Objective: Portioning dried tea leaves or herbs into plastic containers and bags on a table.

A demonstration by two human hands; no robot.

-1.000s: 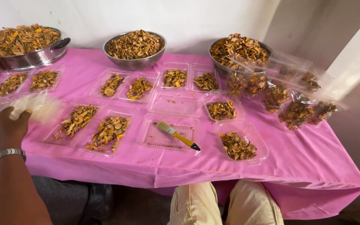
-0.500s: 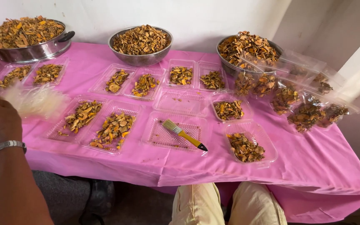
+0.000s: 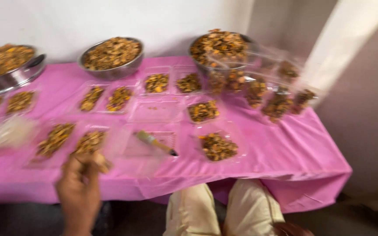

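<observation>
The view is blurred by motion. My left hand (image 3: 80, 185) is at the table's front edge, fingers bunched, just below a clear plastic tray of dried orange-brown slices (image 3: 89, 142). I cannot tell whether the fingers hold any pieces. A second filled tray (image 3: 55, 139) lies to its left. To the right, a paintbrush with a yellow handle (image 3: 155, 142) rests in a nearly empty clear tray (image 3: 147, 150). My right hand is out of view.
A pink cloth (image 3: 285, 148) covers the table. Three metal bowls (image 3: 111, 54) heaped with dried slices stand along the back wall. Several more filled trays (image 3: 217, 147), filled clear bags (image 3: 278, 105) at the right and a clear stack (image 3: 5, 133) at the left. My knees (image 3: 222, 209) are below.
My left hand has moved right, from the clear stack at the far left to the front edge below the filled tray. The camera has swung and the picture has blurred.
</observation>
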